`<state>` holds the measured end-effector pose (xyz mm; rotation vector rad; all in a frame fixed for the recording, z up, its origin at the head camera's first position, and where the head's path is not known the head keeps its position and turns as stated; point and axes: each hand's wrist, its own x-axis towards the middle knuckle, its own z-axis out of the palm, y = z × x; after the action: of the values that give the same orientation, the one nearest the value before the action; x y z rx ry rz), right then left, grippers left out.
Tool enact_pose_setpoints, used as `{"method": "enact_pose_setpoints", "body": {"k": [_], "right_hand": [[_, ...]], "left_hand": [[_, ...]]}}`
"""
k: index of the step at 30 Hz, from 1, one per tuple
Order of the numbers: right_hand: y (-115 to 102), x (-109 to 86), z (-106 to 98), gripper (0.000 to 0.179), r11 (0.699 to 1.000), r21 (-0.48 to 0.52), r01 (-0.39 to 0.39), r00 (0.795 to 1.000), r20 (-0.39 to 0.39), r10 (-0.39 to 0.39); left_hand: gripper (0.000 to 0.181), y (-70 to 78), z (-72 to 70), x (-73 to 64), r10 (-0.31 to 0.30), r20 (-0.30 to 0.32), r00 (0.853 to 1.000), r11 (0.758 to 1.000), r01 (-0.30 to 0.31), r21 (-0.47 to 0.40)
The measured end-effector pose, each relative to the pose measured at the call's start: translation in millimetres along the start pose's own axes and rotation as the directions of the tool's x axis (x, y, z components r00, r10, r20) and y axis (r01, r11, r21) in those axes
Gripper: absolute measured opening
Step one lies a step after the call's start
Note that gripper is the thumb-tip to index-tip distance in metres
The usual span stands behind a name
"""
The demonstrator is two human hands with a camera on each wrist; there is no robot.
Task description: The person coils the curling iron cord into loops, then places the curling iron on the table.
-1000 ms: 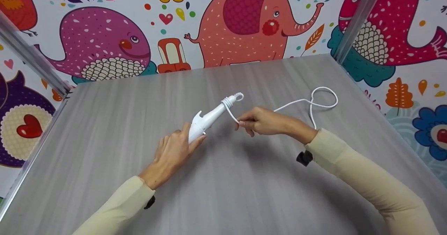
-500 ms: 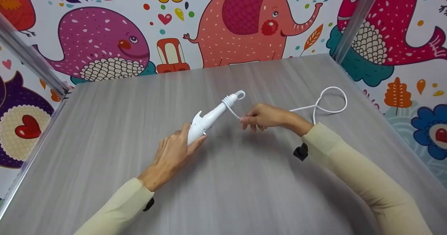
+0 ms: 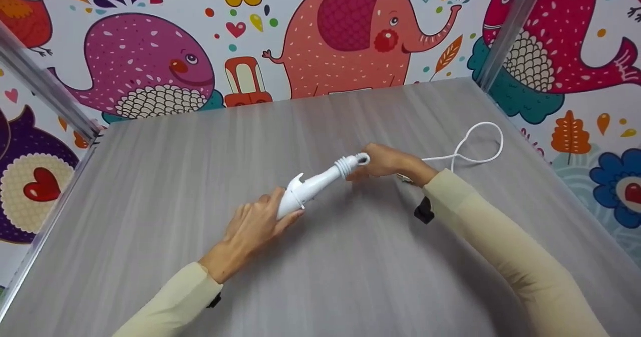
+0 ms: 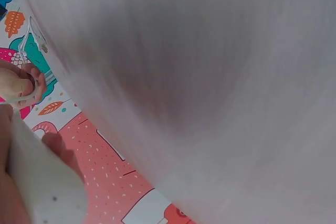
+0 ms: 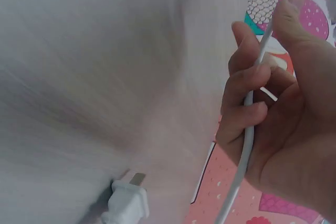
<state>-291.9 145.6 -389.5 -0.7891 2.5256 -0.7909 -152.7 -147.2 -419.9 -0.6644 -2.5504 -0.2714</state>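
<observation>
My left hand grips the thick end of a white corded handheld appliance of a kind I cannot tell. It has a slim tapering handle and a small hook-like lever. Several turns of white power cord wrap the slim end, where the cord leaves in a small loop. Just beyond that tip is my right hand, partly hidden behind it in the head view. In the right wrist view its curled fingers hold the cord, which runs across the palm. A white plug with metal prongs lies below that hand.
A loose loop of cord is at the right of the grey wood-grain table. Walls with printed cartoon animals and metal corner posts enclose the table's back and sides.
My right hand has moved up and behind the slim tip, carrying the cord round it. The appliance has shifted to the right and slightly down. The loose cord loop has slid right.
</observation>
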Motion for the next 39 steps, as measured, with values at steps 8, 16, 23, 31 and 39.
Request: {"method": "enact_pose_setpoints", "body": {"k": [8, 16, 23, 31, 39], "right_hand": [[0, 7.4, -8, 0.01, 0.996, -0.053, 0.078, 0.996, -0.046, -0.081], [-17, 8.2, -14, 0.014, 0.998, -0.018, 0.055, 0.996, -0.074, -0.056], [-33, 7.6, -17, 0.015, 0.999, -0.032, 0.037, 0.986, -0.159, -0.041], [-54, 3.0, -14, 0.02, 0.999, -0.034, -0.008, 0.971, -0.238, 0.0], [-60, -6.4, -12, 0.025, 0.995, 0.084, 0.047, 0.968, -0.248, -0.025]], "left_hand": [[0.049, -0.1, -0.2, -1.2, 0.085, 0.064, 0.994, 0.996, -0.085, -0.004], [0.047, 0.7, -3.0, 4.2, 0.117, 0.117, 0.986, 0.993, -0.116, -0.014], [0.046, 3.4, -3.5, 9.8, 0.068, 0.113, 0.991, 0.997, -0.071, 0.028], [0.047, 8.6, 2.4, 16.9, -0.064, 0.082, 0.995, 0.991, 0.054, 0.119], [0.051, 7.9, 2.5, 20.0, -0.252, 0.083, 0.964, 0.965, 0.244, 0.09]]}}
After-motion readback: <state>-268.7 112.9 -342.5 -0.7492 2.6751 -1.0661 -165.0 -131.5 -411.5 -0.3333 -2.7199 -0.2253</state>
